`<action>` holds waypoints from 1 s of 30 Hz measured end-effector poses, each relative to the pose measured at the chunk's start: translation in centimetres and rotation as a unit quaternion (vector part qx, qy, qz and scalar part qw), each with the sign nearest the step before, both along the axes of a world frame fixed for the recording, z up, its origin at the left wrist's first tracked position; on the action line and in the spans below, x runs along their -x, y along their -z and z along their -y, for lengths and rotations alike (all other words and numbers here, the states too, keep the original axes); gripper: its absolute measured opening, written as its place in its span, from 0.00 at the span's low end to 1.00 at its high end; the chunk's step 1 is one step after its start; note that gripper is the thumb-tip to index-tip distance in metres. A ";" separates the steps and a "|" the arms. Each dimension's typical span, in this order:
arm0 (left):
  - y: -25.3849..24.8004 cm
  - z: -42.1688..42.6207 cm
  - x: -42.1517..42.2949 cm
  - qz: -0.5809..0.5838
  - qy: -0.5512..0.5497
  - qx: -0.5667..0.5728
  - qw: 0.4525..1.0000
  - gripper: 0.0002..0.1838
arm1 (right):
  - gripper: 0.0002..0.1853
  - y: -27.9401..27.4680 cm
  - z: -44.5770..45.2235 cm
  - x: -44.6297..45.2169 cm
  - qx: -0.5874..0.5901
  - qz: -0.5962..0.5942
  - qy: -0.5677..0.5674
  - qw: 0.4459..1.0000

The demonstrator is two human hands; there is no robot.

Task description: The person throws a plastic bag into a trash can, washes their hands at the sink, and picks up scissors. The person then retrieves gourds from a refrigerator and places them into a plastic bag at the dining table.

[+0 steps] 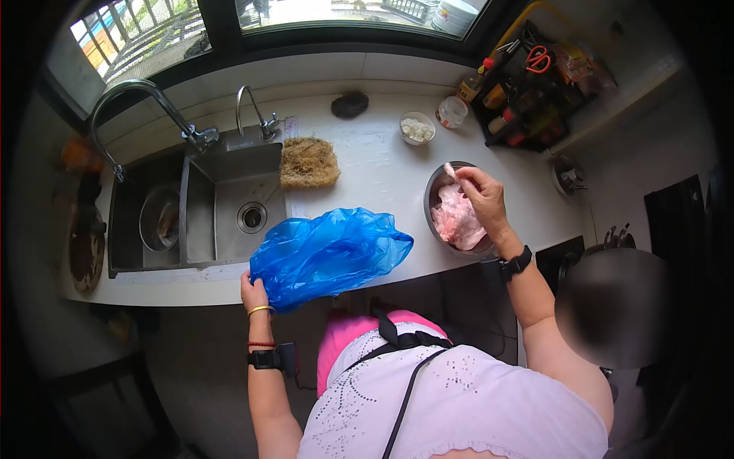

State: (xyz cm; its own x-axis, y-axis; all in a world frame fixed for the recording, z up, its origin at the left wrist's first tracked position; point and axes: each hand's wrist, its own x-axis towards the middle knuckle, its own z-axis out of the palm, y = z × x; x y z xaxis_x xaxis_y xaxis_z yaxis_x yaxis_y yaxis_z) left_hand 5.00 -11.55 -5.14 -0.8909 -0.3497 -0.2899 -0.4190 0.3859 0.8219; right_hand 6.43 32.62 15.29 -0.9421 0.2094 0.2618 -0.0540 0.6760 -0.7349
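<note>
A blue plastic bag (pixel 329 249) spreads over the counter's front edge, its mouth facing right. My left hand (pixel 254 293) grips the bag at its lower left corner. On the right, a metal bowl (pixel 433 191) holds pale pink raw meat (pixel 459 218), which looks like poultry. Above that bowl, my right hand (pixel 483 200) pinches a thin pale piece of the meat between thumb and fingers, lifting its end over the rim. Whether the pinched piece is joined to the rest, I cannot tell.
A double steel sink (pixel 229 191) with a pan (pixel 159 218) lies left. Behind the bag sit a fibrous scrubber (pixel 309 163) and a dark lump (pixel 349 105). A small white bowl (pixel 417 128), a jar (pixel 452 112) and a black rack (pixel 527 99) stand at the back right.
</note>
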 end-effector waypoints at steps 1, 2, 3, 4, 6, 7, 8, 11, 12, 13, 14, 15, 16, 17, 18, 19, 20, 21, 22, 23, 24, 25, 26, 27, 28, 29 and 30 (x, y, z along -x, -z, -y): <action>-0.1 0.1 0.1 -0.005 -0.001 0.008 1.000 0.20 | 0.10 1.8 -1.6 -0.5 -0.092 0.033 0.013 0.995; -0.6 0.2 0.3 0.013 0.001 -0.017 1.000 0.20 | 0.10 3.8 -3.0 -1.5 -0.091 0.032 0.015 0.995; -1.3 0.1 0.4 0.013 0.000 -0.015 1.000 0.20 | 0.13 6.0 -4.1 -2.9 -0.253 0.079 0.009 0.964; -2.3 0.0 0.4 0.009 0.015 -0.011 1.000 0.21 | 0.16 7.1 -4.6 -3.8 -0.408 0.120 -0.002 0.905; -3.6 0.1 0.2 0.005 0.015 -0.005 1.000 0.21 | 0.19 7.1 -4.2 -4.1 -0.333 0.093 -0.006 0.938; -4.1 0.3 0.0 -0.023 0.045 0.078 0.996 0.21 | 0.21 7.0 -3.7 -4.0 -0.254 0.073 0.001 0.964; -4.7 0.5 0.1 -0.052 0.076 0.161 0.983 0.20 | 0.21 6.7 -3.4 -3.8 -0.137 0.177 0.010 0.975; -7.4 0.4 -0.5 -0.114 0.094 0.274 0.950 0.20 | 0.24 5.9 0.2 -2.1 0.038 0.297 -0.075 0.951; -8.1 0.2 -1.0 -0.112 0.079 0.277 0.951 0.20 | 0.28 7.3 1.4 -1.5 0.034 0.288 -0.118 0.950; -8.8 0.0 -1.3 -0.126 0.084 0.282 0.947 0.19 | 0.31 8.9 2.9 -0.9 0.032 0.276 -0.162 0.947; -9.3 -0.1 -1.4 -0.140 0.090 0.288 0.943 0.19 | 0.34 9.2 5.2 -0.4 0.028 0.277 -0.190 0.941; -9.7 -0.3 -1.7 -0.138 0.077 0.294 0.943 0.19 | 0.37 9.6 7.6 -0.3 0.024 0.281 -0.217 0.935; -10.0 -0.7 -2.0 -0.137 0.080 0.255 0.954 0.19 | 0.37 10.5 9.6 -0.2 0.022 0.279 -0.232 0.932; -10.3 -0.7 -2.4 -0.136 0.083 0.216 0.963 0.18 | 0.35 11.8 11.5 -0.1 -0.052 0.253 -0.251 0.933; -10.2 -0.4 -2.8 -0.146 0.074 0.210 0.964 0.19 | 0.33 12.5 12.5 0.1 -0.125 0.221 -0.269 0.929; -10.8 0.1 -3.4 -0.142 0.056 0.218 0.964 0.19 | 0.33 12.6 13.0 0.7 -0.125 0.217 -0.287 0.925; -11.5 0.7 -4.0 -0.156 0.045 0.239 0.957 0.18 | 0.28 12.6 13.4 1.9 -0.151 0.240 -0.282 0.917; -12.4 1.4 -5.0 -0.166 0.034 0.263 0.950 0.18 | 0.24 12.5 14.1 2.8 -0.175 0.265 -0.278 0.906; -13.2 2.2 -5.8 -0.165 0.007 0.267 0.949 0.17 | 0.18 11.6 14.6 3.6 -0.121 0.186 -0.283 0.933; -14.0 2.8 -6.6 -0.178 -0.014 0.279 0.944 0.16 | 0.15 10.6 15.2 4.7 -0.087 0.147 -0.287 0.943; -14.9 3.1 -7.4 -0.182 -0.049 0.273 0.943 0.15 | 0.14 8.9 16.2 5.6 -0.026 0.134 -0.285 0.949; -15.9 3.4 -8.2 -0.185 -0.082 0.269 0.941 0.14 | 0.13 7.2 17.4 6.2 0.039 0.123 -0.283 0.951; -16.9 3.5 -9.1 -0.217 -0.121 0.273 0.930 0.14 | 0.13 5.6 18.7 6.4 0.085 0.062 -0.295 0.950; -17.7 3.6 -10.1 -0.213 -0.139 0.283 0.925 0.14 | 0.13 4.1 20.1 6.2 0.135 0.002 -0.303 0.943; -18.3 3.7 -11.0 -0.270 -0.191 0.330 0.884 0.14 | 0.13 2.5 21.6 5.4 0.144 -0.059 -0.315 0.936; -18.8 3.7 -11.8 -0.323 -0.236 0.375 0.836 0.14 | 0.13 2.4 23.2 4.2 0.158 -0.059 -0.315 0.934; -18.3 3.4 -12.3 -0.310 -0.242 0.366 0.844 0.14 | 0.13 5.2 25.2 3.8 -0.001 0.012 -0.459 0.888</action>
State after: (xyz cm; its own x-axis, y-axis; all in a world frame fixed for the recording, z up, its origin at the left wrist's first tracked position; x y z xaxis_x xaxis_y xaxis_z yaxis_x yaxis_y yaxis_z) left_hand 17.26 -14.90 13.17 -0.4944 -0.5986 0.6303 -0.2499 0.7923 0.5566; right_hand 2.60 7.44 10.11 -0.7214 -0.6502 0.2384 -0.5672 0.3572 -0.7420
